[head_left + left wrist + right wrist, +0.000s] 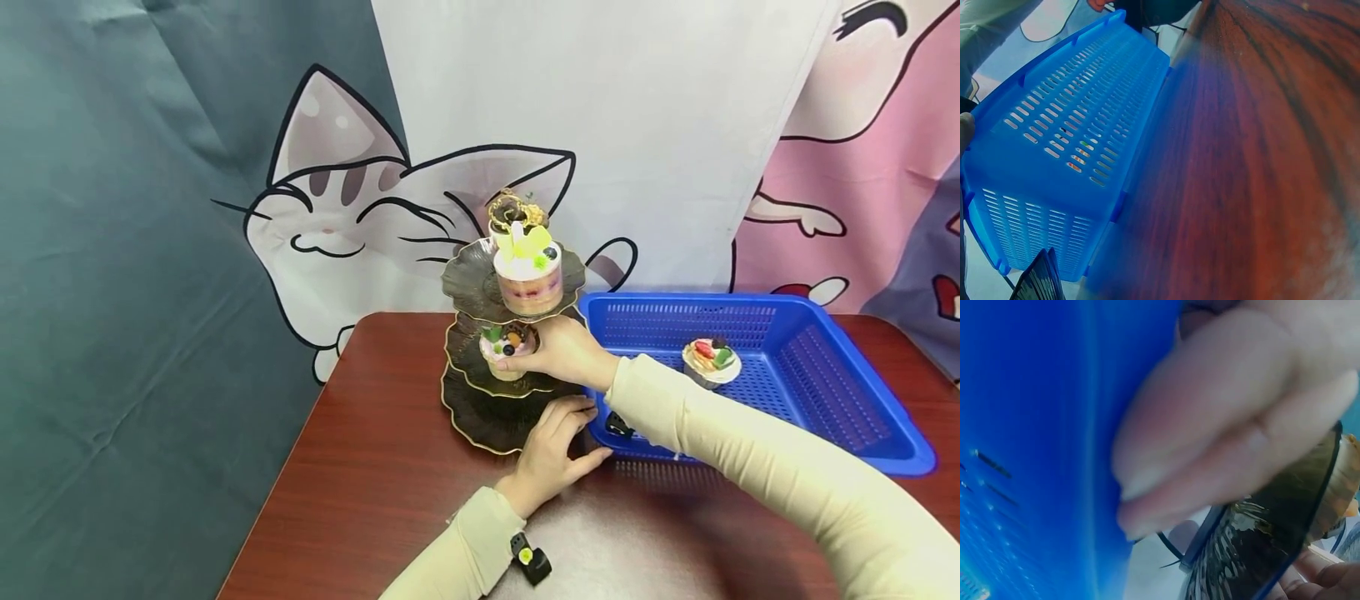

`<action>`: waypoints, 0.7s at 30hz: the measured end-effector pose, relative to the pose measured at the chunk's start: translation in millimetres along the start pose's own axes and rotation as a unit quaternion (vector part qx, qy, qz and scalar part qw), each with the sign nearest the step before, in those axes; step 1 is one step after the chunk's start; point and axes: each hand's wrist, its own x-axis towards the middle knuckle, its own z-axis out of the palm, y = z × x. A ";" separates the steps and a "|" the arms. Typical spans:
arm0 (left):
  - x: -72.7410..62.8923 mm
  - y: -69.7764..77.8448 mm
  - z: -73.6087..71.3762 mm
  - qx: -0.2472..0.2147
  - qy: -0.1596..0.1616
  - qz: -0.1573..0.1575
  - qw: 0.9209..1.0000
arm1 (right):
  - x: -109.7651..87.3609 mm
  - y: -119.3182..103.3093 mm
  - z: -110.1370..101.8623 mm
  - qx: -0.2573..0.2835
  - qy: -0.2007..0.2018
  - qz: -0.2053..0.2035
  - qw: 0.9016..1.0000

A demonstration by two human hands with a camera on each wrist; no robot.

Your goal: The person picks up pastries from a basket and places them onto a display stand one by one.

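A small fruit tart point(504, 354), with pink cream and berries on top, is at the middle tier of a dark, gold-edged three-tier stand point(480, 417). My right hand point(573, 354) grips its right side, thumb across the front; the far fingers are hidden. Below, my left hand point(551, 454) touches the near left corner of a blue basket point(862, 375), fingers and thumb spread. On the top tier stands a layered cream cake cup point(529, 279), partly covering a chocolate-coloured cake point(510, 215) behind it. Blurred fingers point(1210, 419) lie against the basket in the right wrist view.
Another fruit tart point(711, 364) sits inside the basket, whose left end is close beside the stand. Both rest on a reddish-brown wooden table point(360, 467). Behind hangs a cloth with cartoon cats point(330, 225). A black wrist strap point(531, 560) is on the left sleeve.
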 end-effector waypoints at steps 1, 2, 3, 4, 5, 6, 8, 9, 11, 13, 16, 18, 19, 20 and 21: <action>0.1 0.1 0.2 0.000 0.000 0.001 1.000 | -0.2 0.2 -0.8 -0.001 0.000 0.000 1.000; 0.1 0.2 0.2 0.000 0.000 0.001 1.000 | -0.4 0.6 -1.5 0.000 -0.001 0.000 1.000; 0.2 0.2 0.3 0.000 0.000 0.002 1.000 | -0.6 0.8 -2.3 0.001 -0.001 0.001 1.000; 0.2 0.3 0.3 0.001 0.001 0.001 1.000 | -0.9 1.1 -3.1 0.006 -0.001 0.002 1.000; 0.2 0.4 0.2 0.001 0.002 0.002 1.000 | -1.2 1.6 -3.8 0.008 0.001 0.002 1.000; 0.2 0.5 0.2 0.001 0.002 0.001 1.000 | -1.6 1.8 -4.7 0.010 0.002 0.000 1.000; -0.1 0.7 0.0 0.002 0.003 0.000 1.000 | -2.3 2.5 -5.8 0.013 0.005 -0.005 1.000; -0.3 0.8 0.0 0.002 0.004 -0.001 1.000 | -2.6 2.7 -6.5 0.015 0.008 -0.010 1.000; -0.6 1.1 0.1 0.002 0.004 -0.003 1.000 | -3.3 3.6 -7.6 0.014 0.010 -0.018 1.000; -0.9 1.3 0.3 0.001 0.005 -0.004 1.000 | -4.0 4.5 -9.3 0.017 0.010 -0.022 1.000; -1.3 1.7 0.6 -0.001 0.005 -0.005 1.000 | -5.4 6.7 -12.9 0.021 0.011 -0.031 0.999; -1.2 1.7 0.5 -0.002 0.005 -0.005 1.000 | -6.7 8.6 -16.4 0.027 0.011 -0.033 0.999; -1.1 1.5 0.4 -0.003 0.005 -0.004 1.000 | -7.3 9.6 -18.6 0.027 0.010 -0.030 0.999; -0.9 1.3 0.1 -0.004 0.005 -0.004 1.000 | -7.8 10.6 -21.0 0.028 0.010 -0.030 0.999; -0.8 0.9 -0.3 -0.005 0.006 -0.003 1.000 | -8.2 11.7 -23.3 0.030 0.008 -0.027 0.999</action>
